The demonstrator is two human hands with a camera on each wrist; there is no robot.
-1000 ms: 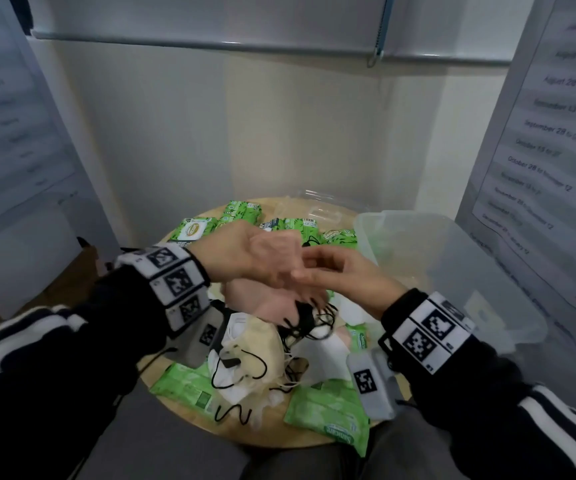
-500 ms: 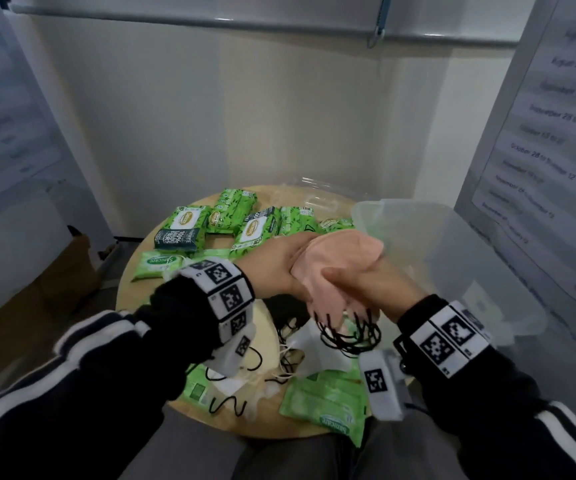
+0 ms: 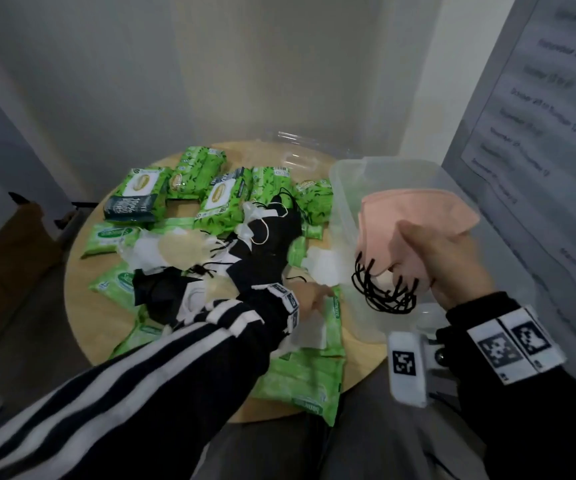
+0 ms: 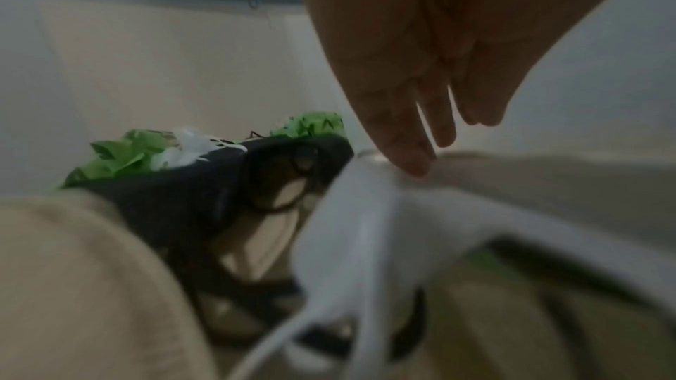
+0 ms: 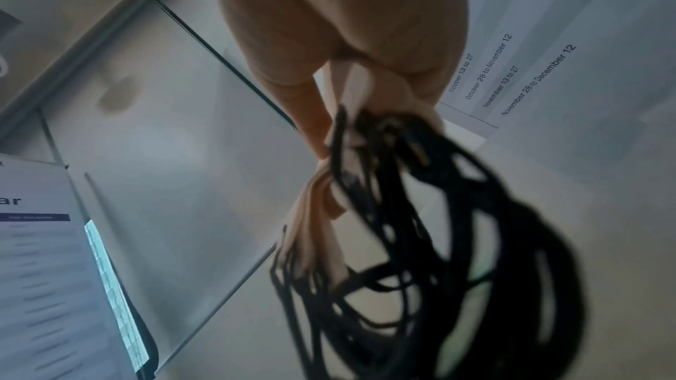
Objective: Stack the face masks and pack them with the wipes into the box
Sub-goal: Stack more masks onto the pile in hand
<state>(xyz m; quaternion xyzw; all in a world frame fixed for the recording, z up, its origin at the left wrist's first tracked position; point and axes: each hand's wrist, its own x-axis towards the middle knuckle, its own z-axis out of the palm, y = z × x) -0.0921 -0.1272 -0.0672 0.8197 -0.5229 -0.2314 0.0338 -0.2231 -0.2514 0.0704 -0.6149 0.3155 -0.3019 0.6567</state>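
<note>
My right hand grips a stack of pink face masks above the clear plastic box; their black ear loops dangle below. In the right wrist view the pink masks and the tangled loops hang from my fingers. My left hand reaches down beside the box, and its straight fingers touch a white mask. That white mask lies on the table. Green wipes packs lie across the table.
Black masks, a cream mask and more white masks are heaped mid-table among the wipes. A clear lid lies behind the box. The round wooden table stands between grey panels, with a wall behind.
My hands have come apart. The right hand has carried the pink masks to the right, over the box. The left hand has let go and dropped to the white mask.
</note>
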